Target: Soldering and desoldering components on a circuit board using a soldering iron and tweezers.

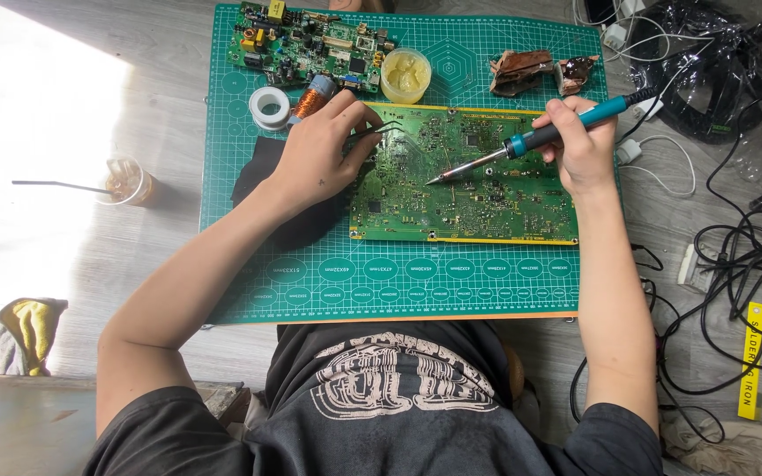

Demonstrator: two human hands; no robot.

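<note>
Two hands are working over a large green circuit board (465,176) lying flat on a green cutting mat (399,282), toward the mat's far right half. Right hand (582,145) is gripping a teal-handled soldering iron (531,141), fingers closed around the handle, and the metal tip is touching the board near its middle. Left hand (319,150) is resting on the board's left edge, fingers pinched shut on thin tweezers (381,130) that are pointing across the board's upper left corner. Under the left wrist a black cloth (262,172) is lying on the mat. Beyond the board, along the mat's far edge, a smaller circuit board (302,44), a solder spool (269,107), a copper wire coil (312,99) and a tub of yellowish paste (406,75) are sitting. Off the mat, an iced drink with a straw (125,182) is standing on the counter (160,88) to the left, and tangled black cables (743,256) are lying to the right.
</note>
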